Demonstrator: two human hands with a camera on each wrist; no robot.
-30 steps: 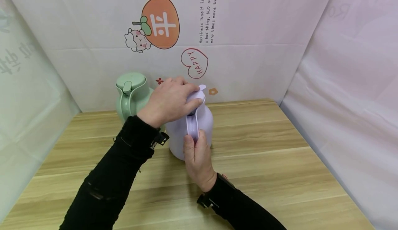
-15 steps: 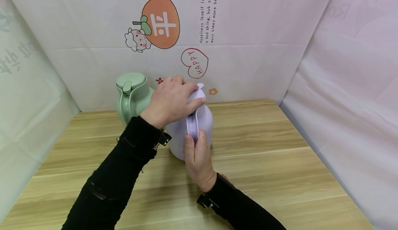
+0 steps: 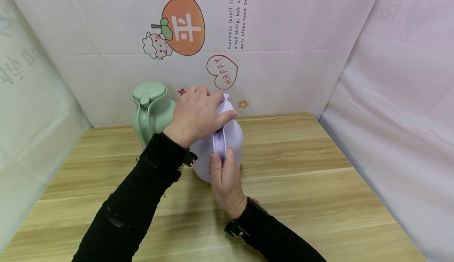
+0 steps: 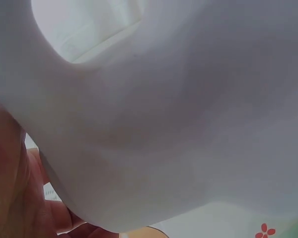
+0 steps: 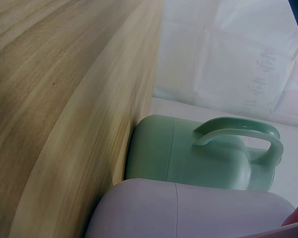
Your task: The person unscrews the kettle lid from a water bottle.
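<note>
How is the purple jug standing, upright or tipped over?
Upright: the purple jug stands base-down on the table, its lid uppermost under the left hand, the right hand holding its handle.

Left hand [image 3: 196, 114] grips the lid [image 3: 224, 107] of a purple jug [image 3: 235, 140], right hand [image 3: 227, 187] has got the handle [image 3: 220, 140], green jug [image 3: 164, 114] parked close by on the table [image 3: 301, 167].

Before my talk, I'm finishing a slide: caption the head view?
Left hand gripping the lid of the purple jug, right hand around its handle, green jug beside it on the table.
</note>
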